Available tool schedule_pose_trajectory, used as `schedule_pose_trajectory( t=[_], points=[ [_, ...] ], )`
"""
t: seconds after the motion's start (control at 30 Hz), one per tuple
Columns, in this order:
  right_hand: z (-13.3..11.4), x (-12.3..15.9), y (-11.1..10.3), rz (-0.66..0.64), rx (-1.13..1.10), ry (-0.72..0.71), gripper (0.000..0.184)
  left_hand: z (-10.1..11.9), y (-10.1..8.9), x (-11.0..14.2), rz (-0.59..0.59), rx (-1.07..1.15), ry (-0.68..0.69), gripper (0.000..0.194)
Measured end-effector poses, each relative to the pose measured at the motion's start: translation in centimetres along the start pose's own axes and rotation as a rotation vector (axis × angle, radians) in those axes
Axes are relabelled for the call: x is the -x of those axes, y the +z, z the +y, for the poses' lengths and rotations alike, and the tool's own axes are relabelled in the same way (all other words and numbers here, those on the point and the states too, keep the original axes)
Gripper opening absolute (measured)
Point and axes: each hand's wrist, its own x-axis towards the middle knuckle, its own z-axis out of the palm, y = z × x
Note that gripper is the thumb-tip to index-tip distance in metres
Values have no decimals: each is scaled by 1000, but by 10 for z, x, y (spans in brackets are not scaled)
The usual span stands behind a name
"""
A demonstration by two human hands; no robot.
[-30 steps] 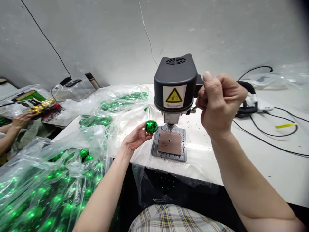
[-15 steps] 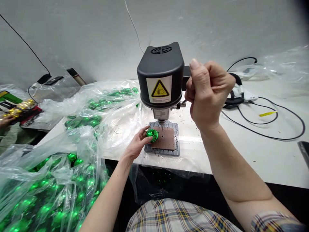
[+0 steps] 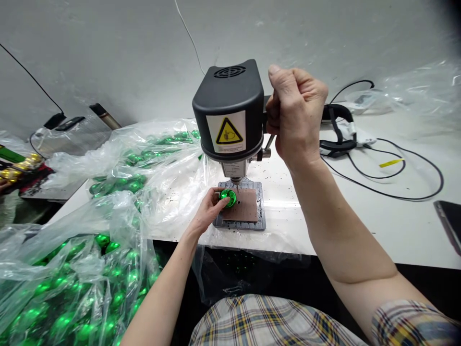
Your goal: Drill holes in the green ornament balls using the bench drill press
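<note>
Between thumb and fingers, my left hand point(image 3: 209, 207) grips a shiny green ball ornament point(image 3: 228, 197). The ball is over the left part of a brown board point(image 3: 248, 211), just left of the drill bit; whether it touches the board I cannot tell. That board, with a small hole in it, lies on the grey base plate point(image 3: 262, 211) of a small bench drill press point(image 3: 227, 96). At the right of the dark drill head, my right hand point(image 3: 297, 113) is closed around the lever point(image 3: 270, 141). Dark bits are scattered about the base.
Clear plastic bags of green balls lie on the table point(image 3: 173, 182) and in a big heap point(image 3: 72, 298) at lower left. A black headset point(image 3: 336, 129) with cables sits at right, a dark phone-like object point(image 3: 448, 221) at the edge. Gold balls point(image 3: 21, 168) are far left.
My left hand has brought the green ball rightward and down from beside the plate to over the board near the bit. My right hand stays on the lever, which has tilted slightly. The view has shifted right.
</note>
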Motion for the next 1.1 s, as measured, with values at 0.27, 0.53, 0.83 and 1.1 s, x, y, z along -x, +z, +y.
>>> schedule_pose_trajectory(
  t=[0.27, 0.53, 0.83, 1.1],
  points=[
    [-6, 4, 3, 35, -47, 17, 48, -2, 7, -10, -11, -178, 62, 56],
    [-8, 6, 3, 57, -47, 25, 49, -10, 30, -10, 129, -304, 181, 51],
    [-9, 7, 2, 6, -76, 4, 48, -21, 42, -5, 144, -254, 206, 53],
    [-9, 27, -2, 19, -91, -191, 50, -27, 42, -7, 149, -174, 220, 53]
  ],
)
